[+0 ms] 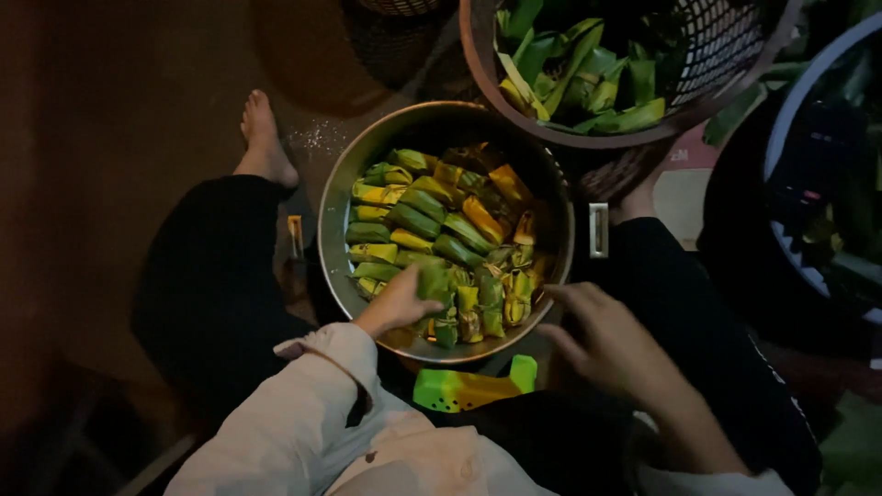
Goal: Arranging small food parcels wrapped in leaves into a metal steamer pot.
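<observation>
Our left hand (397, 303) pinches a leaf-wrapped parcel (434, 283) at the metal pot's (333, 241) near edge; our right hand (602, 342) hovers open. Pushing hard could tip neighbouring parcels (432, 216) loose.

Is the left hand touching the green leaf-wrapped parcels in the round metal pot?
Touching. The head view shows the left hand with fingers closed on a green leaf-wrapped parcel inside the round metal pot.

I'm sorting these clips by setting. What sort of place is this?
Probably a dim home or small food-making spot, worked seated on the floor. A big metal pot holds leaf-wrapped parcels, a basket holds loose green leaves, and the left hand reaches into the pot.
</observation>
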